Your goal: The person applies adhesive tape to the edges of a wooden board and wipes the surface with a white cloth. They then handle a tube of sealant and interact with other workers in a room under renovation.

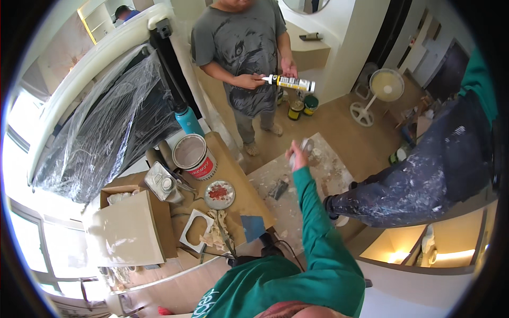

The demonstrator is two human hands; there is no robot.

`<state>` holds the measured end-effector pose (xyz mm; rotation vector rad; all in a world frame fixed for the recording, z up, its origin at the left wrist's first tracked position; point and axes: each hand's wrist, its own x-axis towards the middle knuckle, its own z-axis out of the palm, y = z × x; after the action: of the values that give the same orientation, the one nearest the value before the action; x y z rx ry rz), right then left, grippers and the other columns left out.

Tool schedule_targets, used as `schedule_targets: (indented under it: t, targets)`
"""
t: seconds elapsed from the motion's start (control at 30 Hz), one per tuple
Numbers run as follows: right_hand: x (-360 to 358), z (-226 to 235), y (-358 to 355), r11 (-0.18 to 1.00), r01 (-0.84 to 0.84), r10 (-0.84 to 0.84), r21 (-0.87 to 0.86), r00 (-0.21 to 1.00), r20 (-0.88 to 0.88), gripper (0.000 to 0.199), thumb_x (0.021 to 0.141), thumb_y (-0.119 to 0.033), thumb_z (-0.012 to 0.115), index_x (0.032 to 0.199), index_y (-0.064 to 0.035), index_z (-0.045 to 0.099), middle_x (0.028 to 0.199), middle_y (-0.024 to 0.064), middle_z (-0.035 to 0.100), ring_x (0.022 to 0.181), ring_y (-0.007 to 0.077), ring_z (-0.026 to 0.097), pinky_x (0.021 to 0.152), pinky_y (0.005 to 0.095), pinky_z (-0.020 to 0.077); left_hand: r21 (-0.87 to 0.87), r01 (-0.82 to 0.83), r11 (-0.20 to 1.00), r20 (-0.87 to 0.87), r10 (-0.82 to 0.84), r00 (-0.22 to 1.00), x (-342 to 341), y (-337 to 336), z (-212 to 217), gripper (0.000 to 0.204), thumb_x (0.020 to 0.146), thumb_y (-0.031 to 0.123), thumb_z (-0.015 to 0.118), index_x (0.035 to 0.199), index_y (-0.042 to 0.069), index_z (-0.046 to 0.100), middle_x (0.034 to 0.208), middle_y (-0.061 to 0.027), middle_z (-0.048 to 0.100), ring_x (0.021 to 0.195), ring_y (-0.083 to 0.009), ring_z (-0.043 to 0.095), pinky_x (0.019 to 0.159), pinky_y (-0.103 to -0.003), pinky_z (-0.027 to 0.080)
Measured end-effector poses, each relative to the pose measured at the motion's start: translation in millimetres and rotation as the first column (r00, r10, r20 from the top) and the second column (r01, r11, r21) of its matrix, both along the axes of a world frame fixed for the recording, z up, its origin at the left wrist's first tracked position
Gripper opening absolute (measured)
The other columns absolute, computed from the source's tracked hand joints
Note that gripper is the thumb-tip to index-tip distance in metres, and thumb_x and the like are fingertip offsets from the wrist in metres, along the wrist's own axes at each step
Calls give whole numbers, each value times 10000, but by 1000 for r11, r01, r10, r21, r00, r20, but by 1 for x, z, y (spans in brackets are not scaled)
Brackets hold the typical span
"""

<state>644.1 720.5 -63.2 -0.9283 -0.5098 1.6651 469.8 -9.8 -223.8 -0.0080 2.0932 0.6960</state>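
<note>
"What's that in the green-sleeved person's right hand (299,158)?"

"Something small, a pale piece (306,143), greyish white and a little glassy at its far end; it is badly blurred, so I may be misjudging its shape, but the fingers look curled in close around it."

"And where is it, from the paint bucket (204,169)?"

"Well to the right of the bucket, above the splattered board (331,165) on the floor; a dark block (278,189) lies on that board, nearer the bucket than the hand is."

"The left hand?"

"Out of my sight; I cannot tell its grip."

"What else is near the bucket?"

"The bucket is open, red-labelled, with greyish stuff inside; just below it sits a round lid (219,195) smeared red; further below come a white frame (198,213) with a cut-out and some crumpled paper (214,237); a blue sheet (253,227) lies below and to its right; a blue bottle (188,121) stands just beyond it."

"Others about?"

"Beyond the bucket, to the right, a co-worker in a grey shirt (241,42) holds a white tube (290,83) in both hands; far right of the bucket, another stands in paint-flecked dark trousers (419,164)."
</note>
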Motion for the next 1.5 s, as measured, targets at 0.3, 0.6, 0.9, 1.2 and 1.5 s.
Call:
schedule_targets:
  t: [0.3, 0.6, 0.9, 1.2, 1.5]
  targets:
    - [-2, 39, 147, 971, -234, 228, 42, 967, 114, 761, 774, -377, 829, 1309, -25, 417, 1398, 144, 465, 1170, 331, 568, 770, 436, 590, -44, -27, 999, -26, 26, 999, 31, 65, 26, 388, 911, 379, 629, 949, 4, 720, 857, -126, 712, 762, -198, 655, 690, -348, 522]
    - [-38, 35, 92, 703, -695, 669, 152, 718, 192, 464, 780, -191, 815, 1078, 4, 516, 958, 154, 691, 728, 237, 702, 637, 359, 601, 146, -42, 988, -105, 58, 993, 64, 62, 27, 396, 919, 387, 618, 945, 6, 723, 875, -134, 717, 799, -202, 662, 717, -347, 522]
    - [25, 117, -29, 606, -689, 685, 397, 706, 179, 395, 797, -139, 724, 1024, -68, 409, 1098, 241, 654, 848, 240, 695, 742, 366, 578, 430, 356, 830, -68, -363, 929, 10, 225, 156, 359, 990, 327, 576, 1064, -8, 680, 882, -70, 708, 791, -144, 628, 737, -284, 503]
    - [42, 203, -150, 334, -818, 724, 469, 541, 428, 463, 762, -108, 779, 964, -89, 363, 936, 45, 525, 876, 96, 500, 783, 257, 435, 992, 101, -80, -117, -231, 966, 19, 460, 414, 715, 947, 425, 587, 1440, -29, 337, 1317, -204, 551, 1197, -306, 564, 980, -418, 467]
    - [61, 294, -212, 323, -724, 817, 610, 539, 207, 546, 862, -457, 719, 1052, -74, 379, 1076, 254, 641, 683, 191, 655, 622, 282, 546, 435, -837, 333, 813, -544, 207, -28, 484, 398, 325, 950, 350, 568, 965, 26, 574, 894, -101, 646, 831, -245, 656, 767, -394, 571]
